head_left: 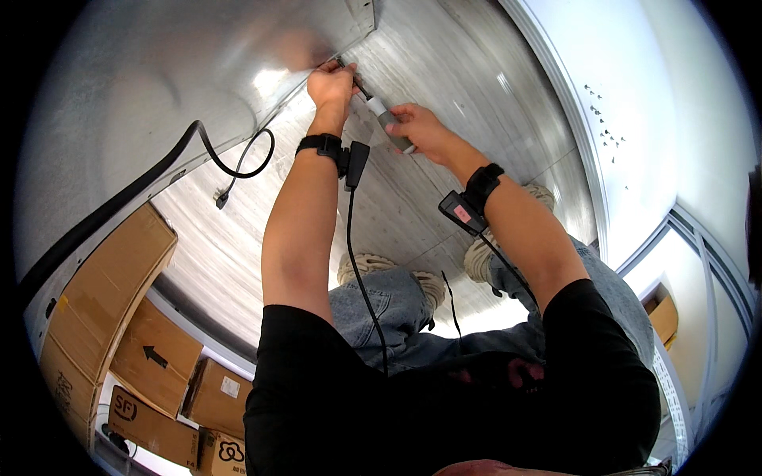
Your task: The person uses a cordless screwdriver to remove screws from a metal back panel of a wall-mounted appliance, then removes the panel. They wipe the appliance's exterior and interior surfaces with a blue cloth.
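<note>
Lower left we see stacked brown cardboard boxes (pixel 103 293); one w/ black arrow mark (pixel 155 356), one w/ small white label (pixel 230 386), bottom ones (pixel 147 424) w/ black print. Another brown box (pixel 663 316) at right edge, partly hidden.
</note>
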Demonstrator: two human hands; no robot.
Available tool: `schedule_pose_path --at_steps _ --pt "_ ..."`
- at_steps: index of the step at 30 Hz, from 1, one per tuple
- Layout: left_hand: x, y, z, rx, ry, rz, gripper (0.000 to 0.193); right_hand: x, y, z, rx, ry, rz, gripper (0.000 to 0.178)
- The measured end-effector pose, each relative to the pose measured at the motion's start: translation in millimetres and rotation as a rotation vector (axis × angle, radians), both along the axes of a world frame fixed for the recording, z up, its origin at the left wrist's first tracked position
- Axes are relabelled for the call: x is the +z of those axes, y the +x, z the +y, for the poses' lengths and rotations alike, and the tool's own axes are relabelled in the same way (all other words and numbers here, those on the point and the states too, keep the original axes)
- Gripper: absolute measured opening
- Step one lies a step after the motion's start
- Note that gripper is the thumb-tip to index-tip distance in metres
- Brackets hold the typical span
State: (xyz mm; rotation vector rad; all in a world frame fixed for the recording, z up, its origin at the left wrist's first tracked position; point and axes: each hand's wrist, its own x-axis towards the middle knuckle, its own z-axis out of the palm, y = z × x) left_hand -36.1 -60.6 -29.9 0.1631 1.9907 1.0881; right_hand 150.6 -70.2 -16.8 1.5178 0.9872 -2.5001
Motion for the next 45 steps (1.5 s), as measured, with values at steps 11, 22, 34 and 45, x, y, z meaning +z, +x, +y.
schedule_pose_path --at_steps 11,22,34,45 --pt "6.2 2.3 0.9 0.010 0.004 -0.030 0.026 -4.1 -4.3 -1.1 -0.069 0.072 0.037 0.042" --pt "8.7 8.3 -1.7 0.056 0.038 -0.070 0.034 -2.9 -3.2 -9.0 0.051 0.360 -0.072 0.042" --pt "25.2 36.2 -4.5 -0.118 0.127 -0.157 0.017 5.9 44.8 -28.4 -0.023 0.496 -0.162 0.046" --pt "64.8 136.0 40.9 -0.368 0.188 -0.173 0.012 23.5 129.0 -27.9 -0.424 0.434 -0.276 0.038"
